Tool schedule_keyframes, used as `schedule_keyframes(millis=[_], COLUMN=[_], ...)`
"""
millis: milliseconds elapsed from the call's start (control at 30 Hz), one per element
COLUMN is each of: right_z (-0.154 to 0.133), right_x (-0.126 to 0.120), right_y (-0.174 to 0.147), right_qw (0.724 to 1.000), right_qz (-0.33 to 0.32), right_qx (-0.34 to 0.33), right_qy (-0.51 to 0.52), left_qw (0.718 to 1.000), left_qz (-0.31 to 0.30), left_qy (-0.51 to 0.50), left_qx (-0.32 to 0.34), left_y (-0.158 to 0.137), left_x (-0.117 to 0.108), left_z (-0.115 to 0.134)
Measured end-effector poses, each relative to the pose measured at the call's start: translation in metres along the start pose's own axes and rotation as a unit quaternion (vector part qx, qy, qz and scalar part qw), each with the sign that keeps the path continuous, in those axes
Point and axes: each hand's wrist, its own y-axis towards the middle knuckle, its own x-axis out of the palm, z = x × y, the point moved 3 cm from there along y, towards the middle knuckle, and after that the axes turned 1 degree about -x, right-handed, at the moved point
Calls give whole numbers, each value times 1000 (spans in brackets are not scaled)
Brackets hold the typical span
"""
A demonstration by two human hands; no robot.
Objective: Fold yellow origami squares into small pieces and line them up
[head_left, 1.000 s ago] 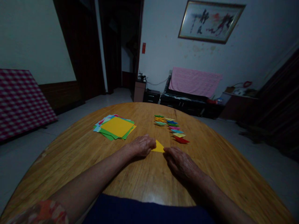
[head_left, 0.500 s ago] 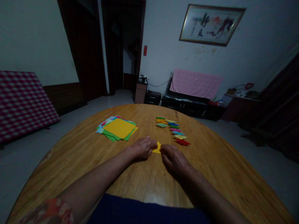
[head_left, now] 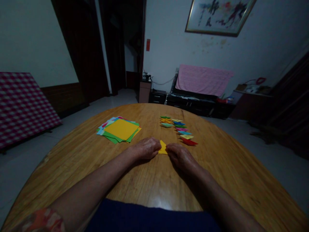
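Observation:
A small folded piece of yellow paper point(head_left: 163, 148) lies on the wooden table between my two hands. Its pointed top and straight lower edge show; its sides are hidden under my fingers. My left hand point(head_left: 147, 149) is closed on the paper's left side, fingers curled. On the opposite side, my right hand point(head_left: 180, 156) grips the right edge with bent fingers. Just beyond my right hand sits a red folded paper boat point(head_left: 189, 141), the nearest of several small boats in different colours.
To the left lies a stack of square coloured paper point(head_left: 122, 129), yellow on top. The round wooden table point(head_left: 135, 193) reaches from my lap toward a black cabinet point(head_left: 190, 104) by the wall. A checked cloth point(head_left: 24, 106) hangs at the far left.
The camera view has tilted down slightly, so the background sits higher. More of the yellow paper's pointed top shows between my hands, which stay at its two sides.

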Motion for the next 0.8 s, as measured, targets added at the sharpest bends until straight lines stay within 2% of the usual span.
schedule_keyframes(millis=[133,367,567,800], right_z=[-1,-3,-4,4], right_x=[0,4,1,-1], right_y=[0,3,2,7], right_qw=[1000,999,1000,1000], right_qz=[10,10,5,-30], right_qx=[3,13,8,9], right_qy=[-17,-38,-29,-2], left_qw=[1000,1000,998,999], left_qz=[-3,27,7,40], left_qy=[3,0,42,22], left_qx=[-6,-1,-36,1], left_y=[2,0,5,4], left_x=[0,2,2,4], left_z=[3,2,6,2])
